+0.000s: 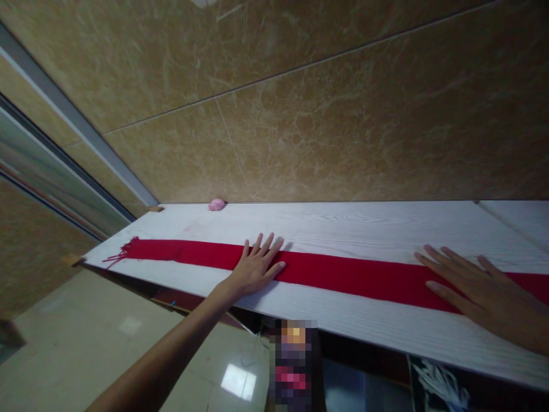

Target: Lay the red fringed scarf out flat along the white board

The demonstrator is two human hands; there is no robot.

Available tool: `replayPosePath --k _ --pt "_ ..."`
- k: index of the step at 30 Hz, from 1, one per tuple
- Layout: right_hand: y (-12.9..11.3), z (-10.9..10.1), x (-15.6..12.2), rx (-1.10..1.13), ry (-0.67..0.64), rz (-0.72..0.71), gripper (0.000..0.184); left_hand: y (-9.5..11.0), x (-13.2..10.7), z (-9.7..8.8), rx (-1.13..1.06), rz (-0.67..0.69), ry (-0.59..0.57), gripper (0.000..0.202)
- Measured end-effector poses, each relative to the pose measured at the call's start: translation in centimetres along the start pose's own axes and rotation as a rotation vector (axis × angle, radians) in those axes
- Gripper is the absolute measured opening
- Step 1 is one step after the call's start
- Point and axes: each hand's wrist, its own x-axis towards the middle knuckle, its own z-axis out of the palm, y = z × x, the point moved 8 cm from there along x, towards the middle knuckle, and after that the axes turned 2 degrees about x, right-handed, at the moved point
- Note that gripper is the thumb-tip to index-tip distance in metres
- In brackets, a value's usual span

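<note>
A long red scarf (343, 273) lies stretched lengthwise along the white wood-grain tabletop (343, 226). Its fringed end is at the left, with loose tassels on the white surface; toward the right it runs out of view. My left hand (256, 269) rests over the scarf left of the picture's middle, palm down with fingers spread. Farther right, my right hand (480, 292) is also palm down over the red cloth, its fingers apart and reaching past the far edge of the scarf. Neither hand grasps the fabric.
A small pink object (217, 205) sits at the back edge against the brown marbled wall (321, 126). Below the front edge are open shelves, with a bundle of white cord (440, 383) at the right. Glossy floor tiles (86, 320) lie lower left.
</note>
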Motion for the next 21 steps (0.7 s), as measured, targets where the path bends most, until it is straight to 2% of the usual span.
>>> replayPosePath --k 3,5,7,11,15,18,19,21 --pt "-0.1 0.1 0.0 -0.004 -0.025 0.011 0.085 3.0 0.0 -0.4 -0.008 0.080 0.077 0.072" --pt "0.0 0.1 0.1 -0.007 -0.051 0.021 0.084 5.0 0.1 0.2 -0.047 0.165 0.042 0.073" --pt "0.2 0.2 0.1 -0.006 -0.072 0.042 0.082 6.1 0.2 1.1 -0.088 0.203 -0.015 0.076" --pt "1.0 0.5 0.1 0.004 -0.088 0.037 0.080 6.2 0.4 1.8 -0.121 0.201 -0.030 0.078" --pt "1.2 0.6 0.8 -0.040 -0.063 0.033 0.080 6.2 0.1 1.4 -0.099 0.206 0.044 0.073" --pt "-2.1 -0.5 2.5 -0.063 0.011 0.002 0.076 6.7 -0.1 1.2 -0.088 0.248 0.066 0.067" --pt "-4.2 -1.0 3.3 -0.042 0.013 -0.023 0.075 6.8 -0.1 1.3 -0.092 0.258 0.055 0.066" --pt "-9.2 -1.4 5.0 0.034 -0.070 -0.075 0.076 6.8 0.0 1.3 -0.105 0.260 0.034 0.066"
